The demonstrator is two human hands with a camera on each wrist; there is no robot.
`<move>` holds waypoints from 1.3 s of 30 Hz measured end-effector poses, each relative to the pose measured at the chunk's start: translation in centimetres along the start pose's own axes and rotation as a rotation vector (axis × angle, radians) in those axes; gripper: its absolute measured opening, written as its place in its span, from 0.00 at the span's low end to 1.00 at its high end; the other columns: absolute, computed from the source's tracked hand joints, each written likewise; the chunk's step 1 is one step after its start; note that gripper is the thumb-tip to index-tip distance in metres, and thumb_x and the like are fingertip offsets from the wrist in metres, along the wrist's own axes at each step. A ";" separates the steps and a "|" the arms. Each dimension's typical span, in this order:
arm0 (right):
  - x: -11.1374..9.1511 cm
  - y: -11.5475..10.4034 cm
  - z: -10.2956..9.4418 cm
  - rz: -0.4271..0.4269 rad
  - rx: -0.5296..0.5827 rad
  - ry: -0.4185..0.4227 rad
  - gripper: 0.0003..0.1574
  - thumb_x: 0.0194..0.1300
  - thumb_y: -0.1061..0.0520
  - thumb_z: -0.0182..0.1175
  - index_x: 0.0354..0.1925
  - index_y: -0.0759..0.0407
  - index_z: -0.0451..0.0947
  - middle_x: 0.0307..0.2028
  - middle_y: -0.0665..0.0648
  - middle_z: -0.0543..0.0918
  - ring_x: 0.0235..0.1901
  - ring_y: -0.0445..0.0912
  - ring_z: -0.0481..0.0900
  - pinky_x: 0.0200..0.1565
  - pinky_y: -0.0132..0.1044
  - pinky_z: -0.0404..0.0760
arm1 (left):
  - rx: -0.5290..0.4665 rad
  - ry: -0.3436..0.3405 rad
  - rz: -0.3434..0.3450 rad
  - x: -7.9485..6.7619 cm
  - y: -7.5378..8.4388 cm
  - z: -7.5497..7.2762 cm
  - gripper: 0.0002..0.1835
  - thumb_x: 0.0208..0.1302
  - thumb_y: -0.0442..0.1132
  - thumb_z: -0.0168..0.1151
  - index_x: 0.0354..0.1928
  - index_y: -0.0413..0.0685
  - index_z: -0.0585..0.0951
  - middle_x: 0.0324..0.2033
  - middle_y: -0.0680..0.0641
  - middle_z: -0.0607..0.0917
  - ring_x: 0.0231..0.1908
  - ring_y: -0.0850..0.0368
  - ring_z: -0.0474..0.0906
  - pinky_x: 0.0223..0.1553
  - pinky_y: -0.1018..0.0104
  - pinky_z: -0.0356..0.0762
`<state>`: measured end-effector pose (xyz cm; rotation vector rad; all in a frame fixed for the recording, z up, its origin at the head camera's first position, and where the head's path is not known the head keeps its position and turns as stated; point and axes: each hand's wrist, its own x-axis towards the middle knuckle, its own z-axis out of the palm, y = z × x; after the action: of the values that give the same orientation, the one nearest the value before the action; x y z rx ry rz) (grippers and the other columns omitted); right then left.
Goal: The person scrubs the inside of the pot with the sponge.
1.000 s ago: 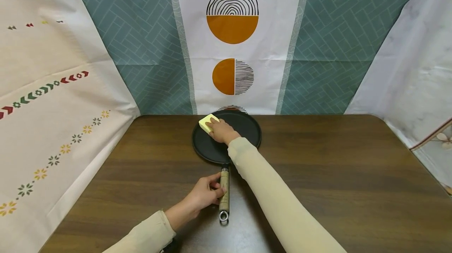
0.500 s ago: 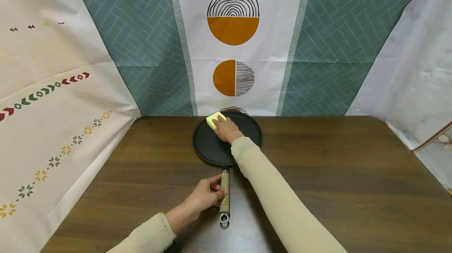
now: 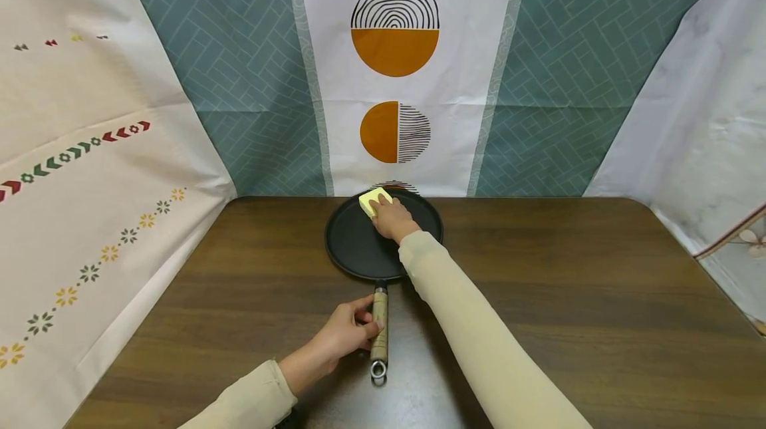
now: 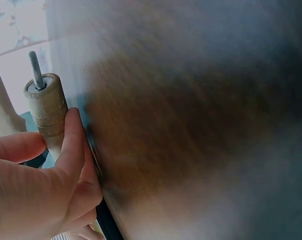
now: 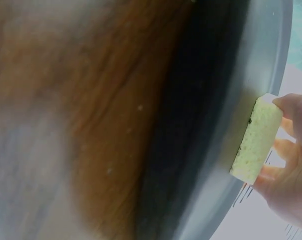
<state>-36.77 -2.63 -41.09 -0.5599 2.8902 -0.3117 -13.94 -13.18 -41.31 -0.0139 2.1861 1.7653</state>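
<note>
The yellow sponge (image 3: 370, 199) sits on the cooking surface of the black flat griddle pan (image 3: 362, 249), near the far rim and a little left of the pan's middle line; the right hand (image 3: 393, 217) pinches it by its sides, thumb against fingers, and the right wrist view shows its porous face set against the pan, with a few dark specks along the lower edge; whether it presses hard or only lightly, I cannot tell. The pan lies on the brown wooden table (image 3: 538, 269) by its far edge, its wood-look handle (image 3: 380, 347) pointing back toward the person and ending in a metal hanging ring (image 3: 378, 370); the left hand (image 3: 344, 330) pinches that handle from its left side, thumb and fingers closed about the middle of the grip. The step in hand looks to be wiping the pan's face, with the left hand as the brace; carrying on would call for a flat, even sweep of the sponge toward bare pan, inside the raised rim, while the handle is held steady against the push; behind the table hangs a teal cloth (image 3: 251, 83) with a white printed panel (image 3: 461, 70).
</note>
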 end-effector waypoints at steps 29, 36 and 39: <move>-1.6 2.5 -0.5 0.034 0.009 0.019 0.33 0.77 0.49 0.43 0.75 0.48 0.50 0.75 0.56 0.47 0.72 0.60 0.47 0.67 0.55 0.60 | 0.013 0.007 0.002 -0.1 0.0 0.2 0.33 0.63 0.26 0.59 0.68 0.25 0.59 0.33 0.45 0.67 0.31 0.56 0.70 0.31 0.61 0.82; -2.2 3.0 -0.7 0.039 0.017 0.022 0.33 0.77 0.50 0.43 0.75 0.49 0.51 0.75 0.57 0.47 0.72 0.61 0.47 0.68 0.54 0.58 | 0.015 0.012 0.002 -0.2 0.1 0.2 0.33 0.63 0.26 0.58 0.68 0.25 0.59 0.33 0.46 0.67 0.31 0.56 0.70 0.31 0.62 0.81; -2.4 3.3 -0.7 0.034 0.004 0.018 0.33 0.77 0.50 0.42 0.75 0.49 0.50 0.75 0.57 0.47 0.71 0.61 0.47 0.68 0.53 0.58 | 0.016 0.014 0.001 -0.2 0.1 0.2 0.33 0.62 0.25 0.58 0.68 0.25 0.59 0.33 0.46 0.67 0.31 0.56 0.70 0.31 0.62 0.81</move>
<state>-35.91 1.38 -40.84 -0.5100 2.9124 -0.3201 -13.75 -12.97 -41.22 -0.0214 2.2105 1.7536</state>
